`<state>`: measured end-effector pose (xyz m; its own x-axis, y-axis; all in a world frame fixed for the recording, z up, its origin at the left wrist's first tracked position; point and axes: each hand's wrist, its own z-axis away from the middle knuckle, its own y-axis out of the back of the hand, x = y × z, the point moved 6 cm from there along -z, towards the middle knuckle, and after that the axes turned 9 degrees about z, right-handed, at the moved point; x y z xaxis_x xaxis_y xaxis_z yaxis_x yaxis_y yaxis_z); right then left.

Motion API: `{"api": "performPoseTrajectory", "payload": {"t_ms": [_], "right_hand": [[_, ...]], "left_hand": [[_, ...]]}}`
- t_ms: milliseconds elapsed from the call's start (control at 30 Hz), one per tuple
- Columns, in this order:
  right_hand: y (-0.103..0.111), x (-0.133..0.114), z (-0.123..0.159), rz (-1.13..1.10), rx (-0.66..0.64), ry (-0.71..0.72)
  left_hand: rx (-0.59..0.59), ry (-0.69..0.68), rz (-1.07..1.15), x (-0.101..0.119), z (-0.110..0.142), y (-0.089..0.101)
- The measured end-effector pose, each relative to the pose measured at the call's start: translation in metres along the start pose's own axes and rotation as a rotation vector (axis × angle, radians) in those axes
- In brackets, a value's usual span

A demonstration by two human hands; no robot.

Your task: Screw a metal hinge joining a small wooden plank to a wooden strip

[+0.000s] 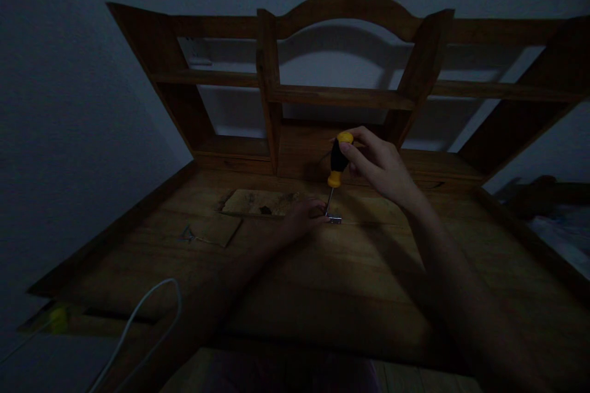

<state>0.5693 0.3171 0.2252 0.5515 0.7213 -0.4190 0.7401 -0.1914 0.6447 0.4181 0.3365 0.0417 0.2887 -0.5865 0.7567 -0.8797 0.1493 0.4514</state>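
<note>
My right hand [375,163] is closed around the black-and-yellow handle of a screwdriver [338,163]. Its thin shaft points down, slightly tilted, and the tip meets a small shiny metal piece [334,219] on the wooden desktop [295,282]. At the left end of that piece, the fingers of my left hand [305,216] are closed on it, pressing it against the wood. The room is dim, so the exact kind of metal piece and where the tip sits are hard to make out.
Behind stands a wooden shelf unit [341,97]. A pale, worn strip of wood [249,201] lies left of my hands. Nearby are a flat square board [219,230] and a small bluish item [188,233]. A white cable [138,307] loops at front left.
</note>
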Motion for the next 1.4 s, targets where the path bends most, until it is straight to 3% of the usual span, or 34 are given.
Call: {"api": "performPoseTrajectory", "payload": {"t_ms": [133,300,633,900,1200,1400], "right_hand": [[-0.004,0.008,0.0,-0.067,0.062,-0.061],[-0.006,0.005,0.0,0.068,0.159,-0.019],[0.001,-0.012,0.003,0.006,-0.082,0.086],[-0.001,-0.01,0.001,0.293,0.166,0.086],[0.006,-0.005,0.002,0.061,-0.08,0.073],[0.008,-0.001,0.001,0.091,-0.016,0.058]], "left_hand": [[-0.01,0.003,-0.01,0.002,0.0,0.0],[-0.007,-0.002,-0.011,-0.001,0.0,0.0],[-0.037,0.042,-0.012,-0.003,-0.001,-0.001],[-0.009,0.044,-0.031,0.0,0.0,0.001],[0.013,0.056,0.027,-0.006,0.0,0.0],[0.018,0.046,0.042,-0.009,0.001,-0.001]]}}
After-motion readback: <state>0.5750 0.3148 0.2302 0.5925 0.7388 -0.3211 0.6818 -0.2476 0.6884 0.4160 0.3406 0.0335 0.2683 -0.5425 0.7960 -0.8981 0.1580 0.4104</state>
